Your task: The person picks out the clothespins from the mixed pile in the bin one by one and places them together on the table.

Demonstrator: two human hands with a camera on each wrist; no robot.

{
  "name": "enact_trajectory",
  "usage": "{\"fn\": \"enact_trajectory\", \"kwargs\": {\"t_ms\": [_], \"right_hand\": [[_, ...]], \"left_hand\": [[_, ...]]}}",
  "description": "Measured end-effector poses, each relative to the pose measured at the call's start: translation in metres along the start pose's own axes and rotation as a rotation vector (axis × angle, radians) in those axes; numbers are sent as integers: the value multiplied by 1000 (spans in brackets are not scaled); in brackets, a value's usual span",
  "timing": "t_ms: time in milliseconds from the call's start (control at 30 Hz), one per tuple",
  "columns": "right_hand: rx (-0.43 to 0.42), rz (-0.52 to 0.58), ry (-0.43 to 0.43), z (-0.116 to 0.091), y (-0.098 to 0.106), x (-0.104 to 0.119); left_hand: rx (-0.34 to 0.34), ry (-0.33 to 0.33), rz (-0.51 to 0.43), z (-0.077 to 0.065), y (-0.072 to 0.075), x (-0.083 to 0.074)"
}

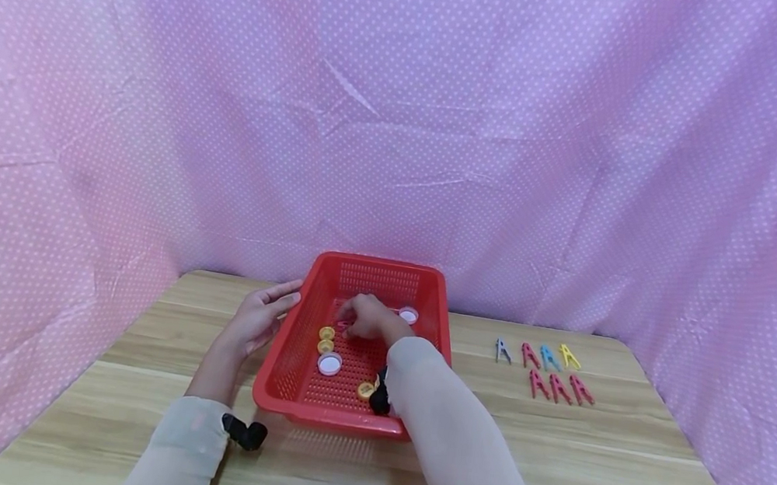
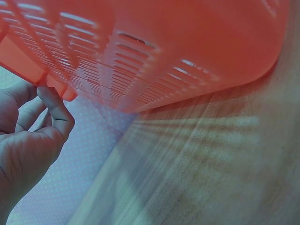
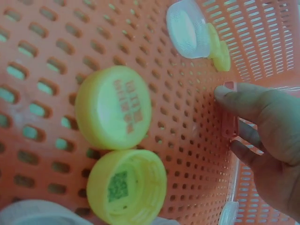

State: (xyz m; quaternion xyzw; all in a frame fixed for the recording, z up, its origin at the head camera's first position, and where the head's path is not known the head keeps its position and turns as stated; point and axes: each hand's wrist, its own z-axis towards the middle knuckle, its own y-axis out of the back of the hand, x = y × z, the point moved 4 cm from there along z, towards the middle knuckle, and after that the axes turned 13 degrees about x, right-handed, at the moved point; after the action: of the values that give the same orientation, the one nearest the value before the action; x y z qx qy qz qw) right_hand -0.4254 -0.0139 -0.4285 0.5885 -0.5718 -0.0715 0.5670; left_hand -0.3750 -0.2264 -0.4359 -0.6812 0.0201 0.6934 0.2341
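Note:
A red plastic basket [image 1: 329,416] with slotted walls stands on the table. My left hand [image 1: 258,320] holds its left rim; in the left wrist view the thumb and fingers pinch the rim's edge. Inside the basket, my right hand [image 1: 369,319] reaches down near the far left part of the floor. The right wrist view shows a red clothespin [image 3: 229,115] pinched between its thumb and fingers. Around that hand lie yellow bottle caps [image 1: 325,346], a white-and-clear round cap [image 1: 330,364] and another such cap [image 1: 409,316]. One more yellow cap [image 1: 365,391] lies near the right wrist.
To the right of the basket, several clothespins lie on the wooden table [image 1: 621,452] in two rows: a grey one [image 1: 503,351], a blue one [image 1: 550,358], a yellow one [image 1: 569,357] and several red ones [image 1: 559,388]. A pink dotted cloth [image 1: 397,157] hangs behind the table.

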Motion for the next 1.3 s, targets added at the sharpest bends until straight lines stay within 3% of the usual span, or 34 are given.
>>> {"fn": "enact_trajectory", "kwargs": {"t_ms": [200, 567, 900, 1133, 1300], "right_hand": [[-4, 31, -43, -8, 5, 1], [1, 61, -44, -8, 8, 1], [24, 44, 23, -11, 10, 10], [2, 42, 42, -24, 18, 15], [12, -21, 127, -28, 26, 24]], "left_hand": [[-2, -1, 14, 0, -1, -3], [-4, -10, 3, 1, -3, -5], [-5, -1, 27, -2, -3, -7], [-8, 5, 31, -3, -4, -6], [-9, 9, 19, -5, -2, -3]]}}
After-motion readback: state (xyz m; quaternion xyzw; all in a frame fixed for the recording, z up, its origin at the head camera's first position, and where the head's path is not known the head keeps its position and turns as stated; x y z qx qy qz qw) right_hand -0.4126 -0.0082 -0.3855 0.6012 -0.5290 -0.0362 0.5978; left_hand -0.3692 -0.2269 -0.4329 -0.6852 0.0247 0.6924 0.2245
